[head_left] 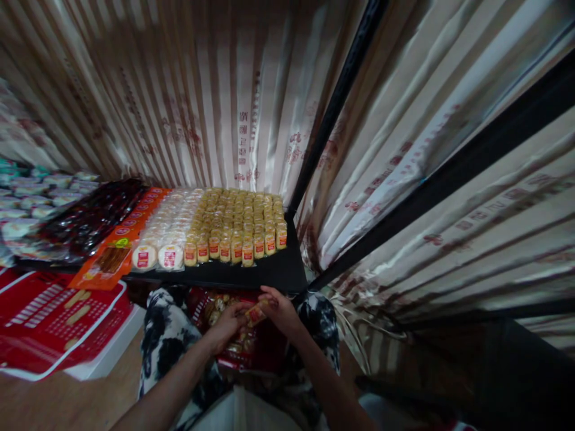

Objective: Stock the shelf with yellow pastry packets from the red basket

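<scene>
Pale curtains (220, 120) rise behind the black table (269, 276), golden packets (238, 224) ranked along it; a red bag (265, 350) sits between the knees (317, 317), and over it the left hand (228, 326) and right hand (284, 312), both curled nearly closed, pinch one small packet (255, 315)!

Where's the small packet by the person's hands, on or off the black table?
Off: the left hand and right hand hold the packet, nearer the person than the black table.

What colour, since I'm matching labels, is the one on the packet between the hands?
The label looks red, slightly blurred; the head view shows it best.
</scene>
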A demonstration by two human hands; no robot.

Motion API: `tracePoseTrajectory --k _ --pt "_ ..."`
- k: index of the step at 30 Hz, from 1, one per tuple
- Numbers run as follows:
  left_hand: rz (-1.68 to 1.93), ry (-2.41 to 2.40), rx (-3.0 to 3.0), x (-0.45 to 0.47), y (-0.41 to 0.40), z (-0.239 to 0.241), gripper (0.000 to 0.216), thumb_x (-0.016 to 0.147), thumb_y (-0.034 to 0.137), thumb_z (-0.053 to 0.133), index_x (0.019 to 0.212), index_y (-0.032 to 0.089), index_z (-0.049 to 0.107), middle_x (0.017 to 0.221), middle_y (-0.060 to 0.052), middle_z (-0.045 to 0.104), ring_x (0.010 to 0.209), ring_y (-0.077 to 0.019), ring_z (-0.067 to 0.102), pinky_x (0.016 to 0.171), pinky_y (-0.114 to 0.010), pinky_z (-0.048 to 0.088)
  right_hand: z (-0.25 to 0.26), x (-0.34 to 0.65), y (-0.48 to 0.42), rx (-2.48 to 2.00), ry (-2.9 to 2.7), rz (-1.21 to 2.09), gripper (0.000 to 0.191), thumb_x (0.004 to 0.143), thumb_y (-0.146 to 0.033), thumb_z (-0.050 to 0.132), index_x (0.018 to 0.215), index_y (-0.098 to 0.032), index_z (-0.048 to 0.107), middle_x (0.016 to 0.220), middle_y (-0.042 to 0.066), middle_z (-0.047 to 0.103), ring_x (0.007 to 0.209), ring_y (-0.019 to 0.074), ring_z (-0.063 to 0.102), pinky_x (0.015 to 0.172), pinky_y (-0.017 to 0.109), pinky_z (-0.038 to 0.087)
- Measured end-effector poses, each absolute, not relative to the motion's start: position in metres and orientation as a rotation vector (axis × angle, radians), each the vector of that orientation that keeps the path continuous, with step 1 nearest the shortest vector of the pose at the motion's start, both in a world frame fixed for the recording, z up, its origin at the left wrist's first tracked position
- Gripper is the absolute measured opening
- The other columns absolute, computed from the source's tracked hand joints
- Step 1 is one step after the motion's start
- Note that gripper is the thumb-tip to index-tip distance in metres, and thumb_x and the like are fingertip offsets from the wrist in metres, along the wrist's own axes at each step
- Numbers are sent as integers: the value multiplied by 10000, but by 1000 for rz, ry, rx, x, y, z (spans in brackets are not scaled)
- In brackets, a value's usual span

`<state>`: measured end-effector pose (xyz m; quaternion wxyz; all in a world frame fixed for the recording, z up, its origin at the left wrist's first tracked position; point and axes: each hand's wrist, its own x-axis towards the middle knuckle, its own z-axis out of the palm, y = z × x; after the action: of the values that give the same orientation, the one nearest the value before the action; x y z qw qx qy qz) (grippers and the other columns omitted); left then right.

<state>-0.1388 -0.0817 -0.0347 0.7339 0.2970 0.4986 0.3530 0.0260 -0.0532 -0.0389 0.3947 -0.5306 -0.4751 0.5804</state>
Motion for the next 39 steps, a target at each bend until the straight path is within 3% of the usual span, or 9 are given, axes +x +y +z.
tracePoseTrajectory --k 9,16,22,26,33,39 --pt "1086 1102 521 -115 -61 -20 416 567 295 782 917 140 618 884 -74 671 810 -176 632 767 -302 506 -23 16 -46 -1266 -955 1379 602 583 -363 722 1122 -193 512 910 45 677 853 182 654 812 339 517" --pt "1111 1188 602 -99 -53 -9 281 696 240 678 953 149 609 919 -60 677 814 -154 639 751 -261 511 -31 16 -43 -1249 -1077 1343 386 658 -369 625 1002 -212 550 924 59 702 865 205 666 802 353 532" --pt "1051 1423 892 -88 -35 -16 323 740 120 568 1063 134 575 943 -61 650 707 -108 605 710 -233 500 -33 27 -28 -1314 -1083 1215 407 681 -388 595 1026 -176 551 944 86 691 848 204 663 796 343 533" --pt "1064 1591 1149 -85 -32 -15 333 738 68 521 1055 148 588 1047 -75 598 777 -110 597 802 -250 479 -40 38 -7 -1403 -1155 1042 440 733 -338 552 1137 -165 538 1013 96 664 892 194 641 823 342 523" --pt "1161 1525 1474 -77 -26 -11 224 768 98 476 932 168 611 1004 -72 593 952 -172 572 875 -312 466 -40 43 21 -1566 -1340 777 445 772 -276 498 1199 -164 555 1028 93 624 907 192 611 805 331 518" --pt "1180 1449 1505 -69 -10 -12 358 713 17 436 980 178 612 1176 -83 572 1109 -181 530 985 -350 417 -28 39 30 -1602 -1457 657 424 798 -252 462 1202 -184 572 947 76 597 864 194 593 816 338 506"
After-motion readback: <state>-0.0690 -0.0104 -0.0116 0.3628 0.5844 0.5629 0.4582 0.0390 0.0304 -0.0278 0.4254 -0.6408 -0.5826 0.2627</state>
